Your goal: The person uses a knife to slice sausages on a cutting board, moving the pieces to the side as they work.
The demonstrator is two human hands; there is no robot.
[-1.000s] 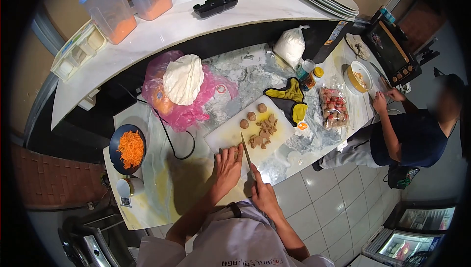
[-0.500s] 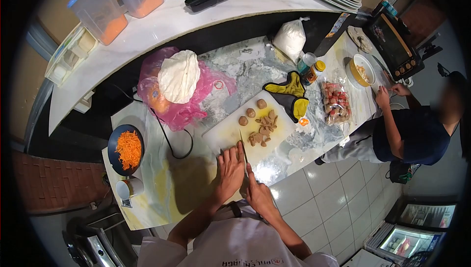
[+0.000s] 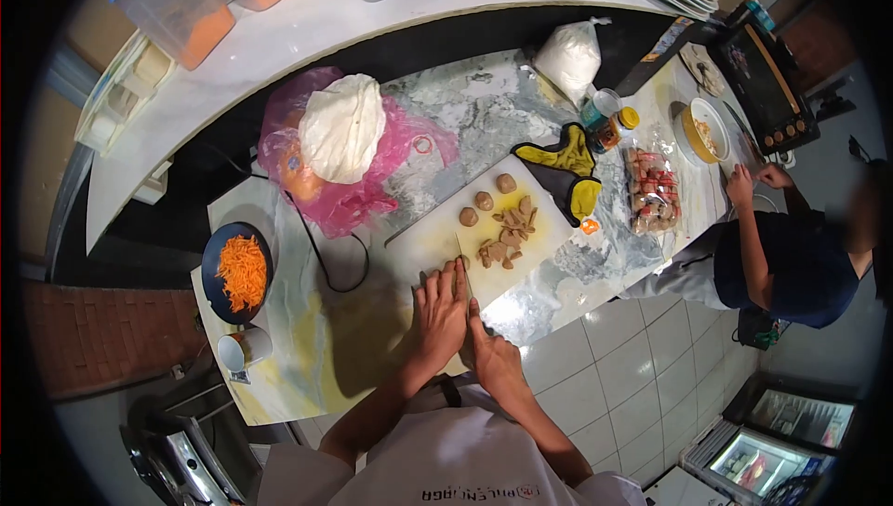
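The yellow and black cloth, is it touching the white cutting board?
Touching. The head view shows the yellow and black cloth lying against the white cutting board at its far right edge, no countertop showing between them.

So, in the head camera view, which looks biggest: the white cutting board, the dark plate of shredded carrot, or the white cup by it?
Largest to smallest, as they look here:
1. white cutting board, partly covered by the hands
2. dark plate of shredded carrot
3. white cup
All sit on the same counter, so the order seems safe.
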